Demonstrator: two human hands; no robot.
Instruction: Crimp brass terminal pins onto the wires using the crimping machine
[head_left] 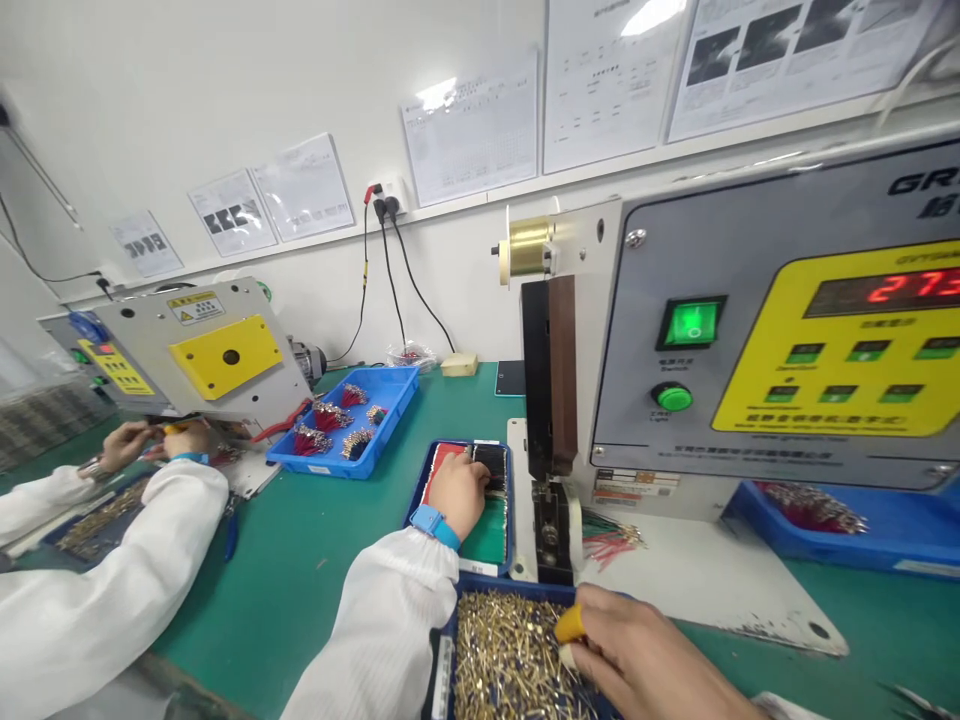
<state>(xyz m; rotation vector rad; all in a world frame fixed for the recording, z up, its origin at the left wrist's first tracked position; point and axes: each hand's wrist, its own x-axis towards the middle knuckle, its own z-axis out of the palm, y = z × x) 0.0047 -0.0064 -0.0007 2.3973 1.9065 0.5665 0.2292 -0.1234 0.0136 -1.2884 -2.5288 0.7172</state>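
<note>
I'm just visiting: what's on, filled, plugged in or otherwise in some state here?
Near machine's rocker switch: lit green
Round button: lit green
Digital display: lit red, cut off by the picture's edge
Wall socket: plugs inserted
Spool: wound, gold-coloured
Pin bin: well filled, loose metal pins
Sorting tray: red, black and green sections
Left blue tray: holds separate wire bundles

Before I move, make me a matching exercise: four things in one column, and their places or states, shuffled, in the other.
1. left hand
2. right hand
3. rocker switch
4. display

A. lit green
B. at the tray of gold-coloured pins
C. showing red digits
D. over the tray with red, black and green sections

Pairs: 1-D, 2-B, 3-A, 4-C
</note>
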